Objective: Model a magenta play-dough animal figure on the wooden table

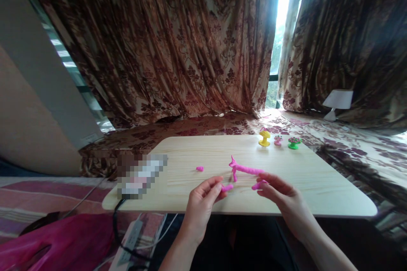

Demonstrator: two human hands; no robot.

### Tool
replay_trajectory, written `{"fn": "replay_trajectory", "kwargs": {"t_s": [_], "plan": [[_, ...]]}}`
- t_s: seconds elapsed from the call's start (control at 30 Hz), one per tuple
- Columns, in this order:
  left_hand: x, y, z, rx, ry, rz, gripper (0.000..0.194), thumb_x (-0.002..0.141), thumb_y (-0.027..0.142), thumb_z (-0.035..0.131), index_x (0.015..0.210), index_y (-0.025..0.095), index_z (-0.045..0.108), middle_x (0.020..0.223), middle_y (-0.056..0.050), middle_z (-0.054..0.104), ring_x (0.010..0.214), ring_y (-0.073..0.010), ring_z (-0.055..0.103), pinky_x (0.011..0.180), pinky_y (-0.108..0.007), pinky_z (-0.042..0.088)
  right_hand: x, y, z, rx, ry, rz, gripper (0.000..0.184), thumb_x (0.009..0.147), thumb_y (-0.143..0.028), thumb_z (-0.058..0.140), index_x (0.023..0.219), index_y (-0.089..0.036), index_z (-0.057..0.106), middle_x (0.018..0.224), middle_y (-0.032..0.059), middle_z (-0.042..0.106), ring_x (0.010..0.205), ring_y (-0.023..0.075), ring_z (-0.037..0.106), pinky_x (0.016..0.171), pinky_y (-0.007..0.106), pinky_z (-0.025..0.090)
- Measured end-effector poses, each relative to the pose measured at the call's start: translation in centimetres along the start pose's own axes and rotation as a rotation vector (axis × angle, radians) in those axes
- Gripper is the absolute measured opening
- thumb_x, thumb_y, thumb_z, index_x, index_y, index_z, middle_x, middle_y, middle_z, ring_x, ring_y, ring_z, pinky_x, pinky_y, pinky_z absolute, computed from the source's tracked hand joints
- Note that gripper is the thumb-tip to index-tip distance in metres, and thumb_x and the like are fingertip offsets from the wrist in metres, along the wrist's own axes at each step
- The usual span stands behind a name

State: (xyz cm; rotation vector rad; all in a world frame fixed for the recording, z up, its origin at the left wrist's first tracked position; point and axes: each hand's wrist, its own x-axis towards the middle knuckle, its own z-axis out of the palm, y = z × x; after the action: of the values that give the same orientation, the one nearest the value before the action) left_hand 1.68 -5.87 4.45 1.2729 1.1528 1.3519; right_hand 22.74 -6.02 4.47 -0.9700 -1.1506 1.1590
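Note:
My left hand (205, 197) is closed in a pinch on a short roll of pink clay (227, 187), whose free end points right. Thumb and fingers of my right hand (282, 192) close on another pink clay piece (259, 185). Just above that piece, the same fingers meet the right end of a long pink clay figure (246, 170). This figure has a pointed tip at its left end and leg-like parts below. Whether the right-hand piece is joined to the figure is hidden by my fingers. A small pink clay lump (199, 169) lies apart on the left.
The pale wooden table (178, 148) has rounded corners. At its back right stand a yellow clay mushroom shape (264, 139), a small pink one (278, 140) and a green-based one (294, 142). A blurred-out object (143, 176) with a black cable lies at the left. Behind hang patterned curtains (190, 42).

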Motion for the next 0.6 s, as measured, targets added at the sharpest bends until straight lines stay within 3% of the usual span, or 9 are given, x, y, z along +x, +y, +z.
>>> {"fn": "replay_trajectory", "kwargs": {"t_s": [0.13, 0.27, 0.43, 0.53, 0.6], "plan": [[0.7, -1.2, 0.1, 0.212, 0.008, 0.146, 0.018, 0.078, 0.031, 0.058, 0.083, 0.017, 0.069, 0.082, -0.005, 0.07, 0.082, -0.0201, 0.064, 0.082, -0.033, 0.047, 1.4, 1.4, -3.8, -0.275, 0.073, -0.141, 0.027, 0.07, -0.041, 0.071, 0.086, -0.019, 0.068, 0.082, 0.0076, 0.073, 0.082, 0.0248, 0.067, 0.078, 0.037, 0.052], [2.3, -2.3, -0.3, 0.405, 0.034, 0.286, 0.012, 0.074, 0.024, 0.057, 0.074, 0.022, 0.069, 0.083, -0.005, 0.067, 0.091, -0.0248, 0.057, 0.09, -0.041, 0.041, 1.9, 1.9, -6.2, -0.362, 0.098, -0.15, 0.025, 0.066, -0.039, 0.074, 0.081, -0.019, 0.07, 0.077, 0.0071, 0.073, 0.076, 0.0256, 0.067, 0.072, 0.037, 0.053], [3.7, -2.9, -1.9, 0.582, 0.066, 0.377, 0.014, 0.075, 0.024, 0.057, 0.081, 0.023, 0.069, 0.088, -0.006, 0.066, 0.092, -0.0267, 0.056, 0.091, -0.044, 0.039, 0.6, 1.2, -4.6, -0.311, 0.035, -0.134, 0.027, 0.071, -0.04, 0.07, 0.088, -0.019, 0.068, 0.087, 0.0066, 0.073, 0.083, 0.024, 0.067, 0.078, 0.035, 0.052], [2.6, -2.1, -2.0, 0.633, 0.124, 0.413, 0.02, 0.077, 0.023, 0.056, 0.093, 0.022, 0.067, 0.1, -0.008, 0.062, 0.101, -0.0265, 0.054, 0.095, -0.043, 0.037, -0.5, 0.7, -2.6, -0.223, 0.018, -0.123, 0.025, 0.07, -0.04, 0.072, 0.085, -0.02, 0.067, 0.081, 0.0046, 0.072, 0.079, 0.022, 0.067, 0.073, 0.031, 0.053], [0.8, -1.0, -1.0, 0.644, 0.144, 0.437, 0.021, 0.079, 0.023, 0.054, 0.097, 0.022, 0.066, 0.105, -0.007, 0.06, 0.107, -0.0254, 0.051, 0.098, -0.04, 0.035, -1.0, 0.4, -1.3, -0.192, -0.028, -0.111, 0.02, 0.074, -0.037, 0.07, 0.083, -0.02, 0.066, 0.08, 0.0032, 0.07, 0.078, 0.0195, 0.065, 0.071, 0.027, 0.051]]}}
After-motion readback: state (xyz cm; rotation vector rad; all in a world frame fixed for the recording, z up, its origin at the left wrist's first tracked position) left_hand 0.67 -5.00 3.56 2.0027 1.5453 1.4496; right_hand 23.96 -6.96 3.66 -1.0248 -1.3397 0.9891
